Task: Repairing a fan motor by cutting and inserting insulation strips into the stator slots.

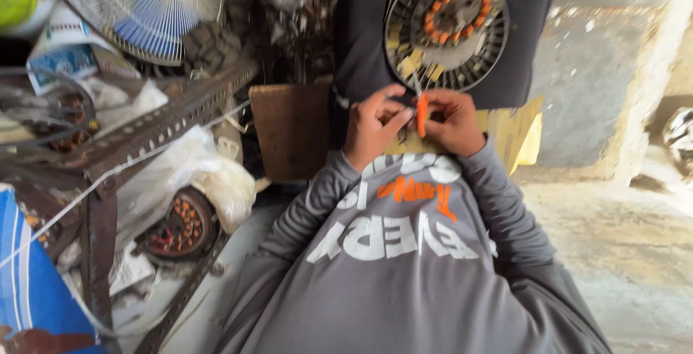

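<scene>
Soft daylight, brightest on the concrete floor at right; upper centre dark and shadowed. Whole frame slightly motion-blurred, hands smeared. Fan at upper left stretched by wide-angle distortion. No glare.

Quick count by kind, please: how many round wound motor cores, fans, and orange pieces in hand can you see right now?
Round wound motor cores: 2, one on the lap, one under the metal rack
Fans: 1, blue-bladed
Orange sleeve: 1, pinched between left hand and right hand
Total: 4
</scene>
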